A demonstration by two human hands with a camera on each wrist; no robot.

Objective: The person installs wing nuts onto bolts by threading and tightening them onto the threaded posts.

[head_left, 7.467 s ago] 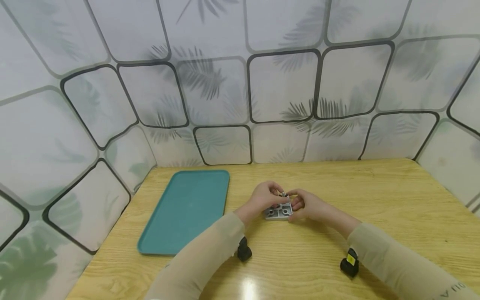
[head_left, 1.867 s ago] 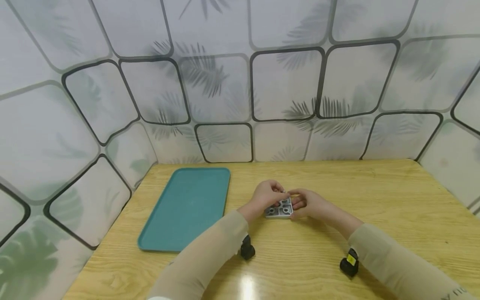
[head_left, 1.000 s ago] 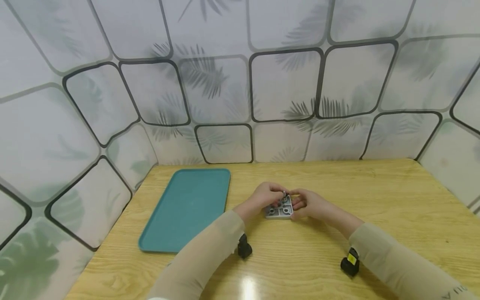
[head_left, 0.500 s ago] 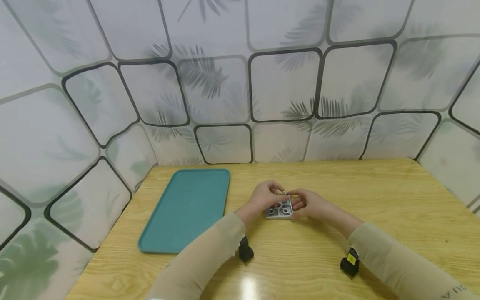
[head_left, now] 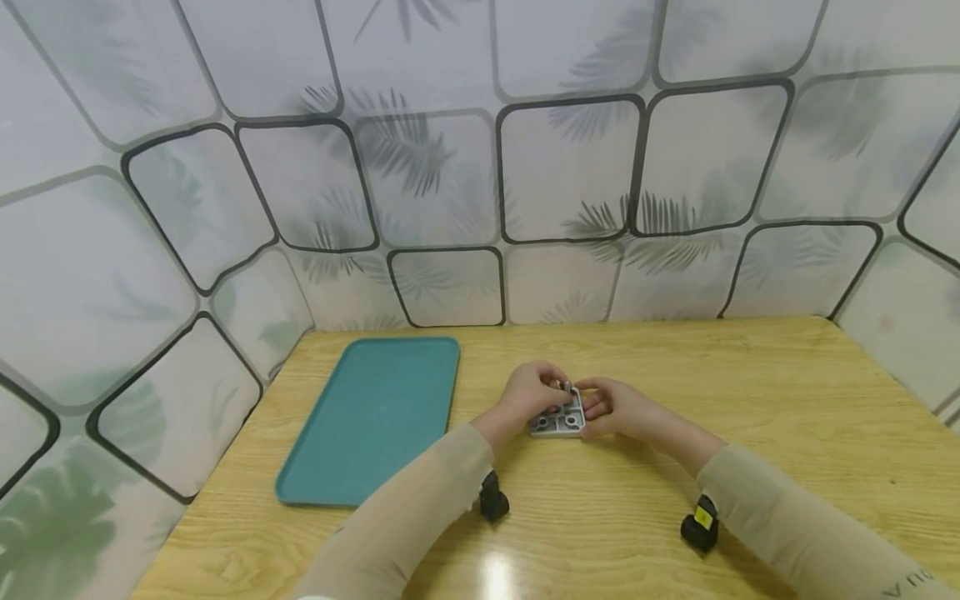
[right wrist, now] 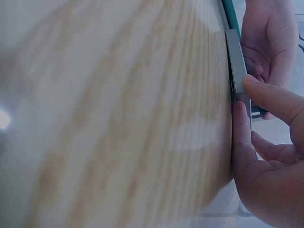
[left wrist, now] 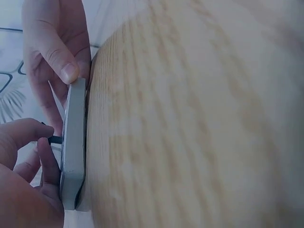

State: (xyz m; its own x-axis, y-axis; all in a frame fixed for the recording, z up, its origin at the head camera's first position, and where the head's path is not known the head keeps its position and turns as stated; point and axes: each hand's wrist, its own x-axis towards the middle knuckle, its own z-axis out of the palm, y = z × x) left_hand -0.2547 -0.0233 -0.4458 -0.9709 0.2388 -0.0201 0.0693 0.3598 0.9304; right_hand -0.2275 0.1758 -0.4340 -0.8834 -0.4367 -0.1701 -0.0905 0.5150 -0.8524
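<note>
A square grey metal plate (head_left: pixel 557 428) with round bosses and ribs lies on the wooden table between my hands. My left hand (head_left: pixel 528 392) reaches over its far left part and pinches a dark threaded screw (left wrist: pixel 55 140) that stands up from the plate's face. My right hand (head_left: pixel 618 408) grips the plate's right edge with thumb and fingers; in the right wrist view its fingertips are against the plate's side. The left wrist view shows the plate (left wrist: pixel 73 147) edge-on. The left fingers hide part of the plate and most of the screw.
A teal tray (head_left: pixel 378 417) lies on the table to the left of my hands. Behind the wooden table (head_left: pixel 750 400) stands a patterned wall covering (head_left: pixel 562 283), which also runs along the left and right sides. Black wrist cameras hang below both sleeves.
The left fingers shift and re-grip around the screw, whose top shows and is covered by turns. The plate and the right hand stay nearly in place.
</note>
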